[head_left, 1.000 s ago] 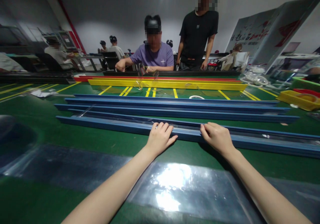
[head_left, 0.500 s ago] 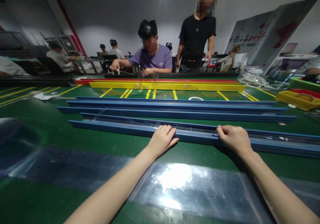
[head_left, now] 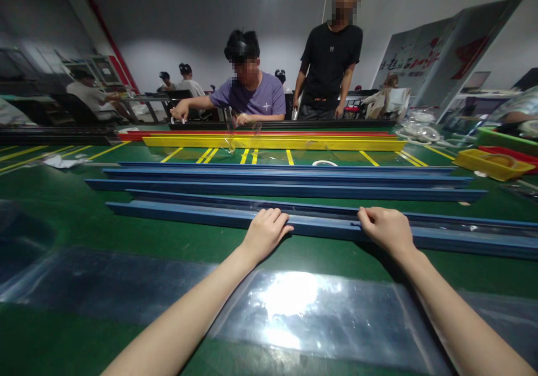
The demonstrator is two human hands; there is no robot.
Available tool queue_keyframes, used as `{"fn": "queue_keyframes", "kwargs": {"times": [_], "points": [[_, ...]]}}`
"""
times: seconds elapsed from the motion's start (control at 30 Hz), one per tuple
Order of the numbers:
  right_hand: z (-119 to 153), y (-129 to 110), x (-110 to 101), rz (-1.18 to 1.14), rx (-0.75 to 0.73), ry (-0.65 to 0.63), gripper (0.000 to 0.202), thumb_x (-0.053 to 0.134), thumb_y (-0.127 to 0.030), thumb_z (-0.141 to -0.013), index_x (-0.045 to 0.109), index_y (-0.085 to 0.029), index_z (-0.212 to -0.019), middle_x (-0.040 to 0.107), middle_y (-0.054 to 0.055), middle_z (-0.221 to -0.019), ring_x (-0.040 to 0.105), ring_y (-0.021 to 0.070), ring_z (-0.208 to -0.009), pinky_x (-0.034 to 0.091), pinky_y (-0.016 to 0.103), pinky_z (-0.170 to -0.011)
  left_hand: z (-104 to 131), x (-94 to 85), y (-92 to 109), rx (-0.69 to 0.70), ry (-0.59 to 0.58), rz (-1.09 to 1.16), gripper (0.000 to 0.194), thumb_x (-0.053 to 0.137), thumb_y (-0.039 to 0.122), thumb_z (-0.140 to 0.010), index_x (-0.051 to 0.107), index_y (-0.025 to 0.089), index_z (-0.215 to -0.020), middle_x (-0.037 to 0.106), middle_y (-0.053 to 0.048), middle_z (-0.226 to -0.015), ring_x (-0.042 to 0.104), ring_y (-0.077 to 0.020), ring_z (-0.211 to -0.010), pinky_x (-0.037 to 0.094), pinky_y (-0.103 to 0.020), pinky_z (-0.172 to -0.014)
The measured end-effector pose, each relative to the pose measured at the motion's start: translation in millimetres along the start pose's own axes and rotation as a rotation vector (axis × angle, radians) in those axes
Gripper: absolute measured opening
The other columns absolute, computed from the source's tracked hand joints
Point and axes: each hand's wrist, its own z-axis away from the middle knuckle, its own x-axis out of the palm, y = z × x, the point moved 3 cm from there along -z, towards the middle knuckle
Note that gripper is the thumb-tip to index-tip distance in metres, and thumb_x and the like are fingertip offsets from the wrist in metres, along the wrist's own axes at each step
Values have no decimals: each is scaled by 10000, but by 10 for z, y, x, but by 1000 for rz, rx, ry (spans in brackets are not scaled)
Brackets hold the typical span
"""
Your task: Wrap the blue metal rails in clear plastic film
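A long blue channel profile lies across the green table in front of me, with clear film showing inside its trough. My left hand is closed over the channel's near wall, fingers bent inward and thumb pointing right. Further right, my right hand is closed in a pinch at the same channel. A small dark bit shows on the near wall beside its fingertips; what those fingers hold is hidden. Nearer to me a wide strip of clear plastic film lies flat under my forearms, reflecting the ceiling light.
More blue profiles lie parallel just beyond. Past them are yellow profiles, red ones and a white tape roll. Yellow and green bins stand at right. A seated co-worker works opposite; another person stands behind.
The whole view has shifted slightly, so things appear a little further left. Both my hands keep their places on the blue channel. The seated co-worker's raised hand has moved outward to the left.
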Motion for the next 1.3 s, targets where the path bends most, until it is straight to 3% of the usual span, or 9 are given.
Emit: {"fn": "queue_keyframes", "kwargs": {"times": [0.4,0.5,0.6,0.77,0.97,1.2,1.3], "points": [[-5,-29,-39,32,22,-26,413,351,-372,-787,601,-190,-513,639,56,-576,529,147,-500,206,237,-452,16,1,-8,-36,-9,-16,233,412,384,-847,526,182,-827,558,-12,-734,485,-146,-676,319,-269,-606],[-13,-174,-125,69,12,37,419,344,-370,-802,571,-178,-506,628,53,-571,516,129,-495,183,230,-446,17,4,-4,-28,-9,-17,228,411,378,-849,526,181,-837,559,-12,-733,484,-148,-684,319,-272,-608],[-4,-425,-194,14,-106,106,414,335,-351,-823,522,-172,-499,596,29,-550,501,104,-500,180,228,-451,16,3,0,-28,-9,-20,227,411,373,-850,526,178,-832,563,-13,-736,483,-148,-684,321,-273,-611],[37,-686,-150,-63,-245,150,358,336,-316,-835,490,-171,-546,568,11,-552,488,91,-515,197,229,-468,13,5,0,-42,-21,-27,241,418,383,-844,522,170,-801,570,-15,-739,484,-151,-682,325,-274,-615],[54,-660,-12,-93,-276,173,351,337,-289,-839,498,-170,-551,576,19,-561,494,97,-531,212,235,-481,10,17,-4,-54,-8,-29,255,443,403,-826,514,166,-764,569,-11,-714,489,-151,-670,329,-272,-605],[37,-653,2,-48,-344,265,391,325,-261,-832,520,-158,-509,547,32,-501,463,99,-496,209,235,-461,18,-21,-5,-7,5,-28,242,412,379,-846,529,168,-848,580,-25,-754,498,-157,-704,333,-278,-628],[43,-593,4,-10,-297,306,385,349,-257,-808,509,-160,-472,529,27,-470,453,97,-469,194,232,-440,22,-43,-10,-14,12,-32,249,402,373,-850,533,165,-888,585,-33,-769,499,-164,-726,335,-287,-645]]}}
